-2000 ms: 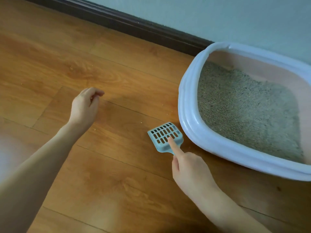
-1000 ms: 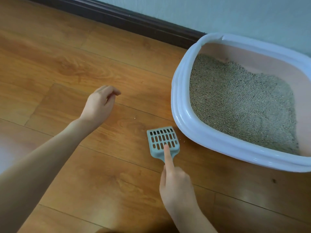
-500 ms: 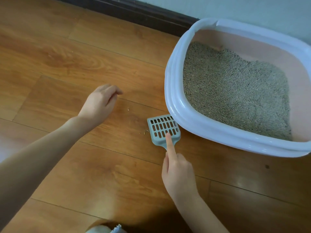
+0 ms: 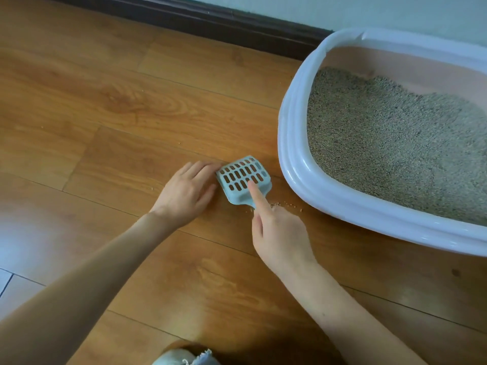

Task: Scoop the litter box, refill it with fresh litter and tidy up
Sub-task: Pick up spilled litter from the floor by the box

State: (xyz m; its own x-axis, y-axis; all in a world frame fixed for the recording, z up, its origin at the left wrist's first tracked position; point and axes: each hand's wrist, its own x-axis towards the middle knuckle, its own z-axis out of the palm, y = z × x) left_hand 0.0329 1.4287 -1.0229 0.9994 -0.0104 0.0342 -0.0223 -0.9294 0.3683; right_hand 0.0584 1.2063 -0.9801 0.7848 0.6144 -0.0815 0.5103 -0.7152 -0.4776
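A pale blue slotted litter scoop (image 4: 241, 177) lies flat on the wooden floor (image 4: 105, 101), just left of the litter box. My right hand (image 4: 276, 227) grips its hidden handle, with the index finger stretched along the scoop's back. My left hand (image 4: 188, 191) lies flat on the floor with straight fingers, its fingertips against the scoop's left edge. The white-rimmed litter box (image 4: 290, 143) with a pink inside holds grey litter (image 4: 390, 143). A few spilled litter grains (image 4: 283, 206) lie on the floor between the scoop and the box.
A dark skirting board (image 4: 210, 19) runs along the pale wall behind the box. Single stray grains dot the floor to the left. A bit of frayed cloth (image 4: 184, 358) shows at the bottom edge.
My left hand has moved right and down onto the floor, from hovering apart to touching the scoop's left edge. The scoop now lies a little further from the box.
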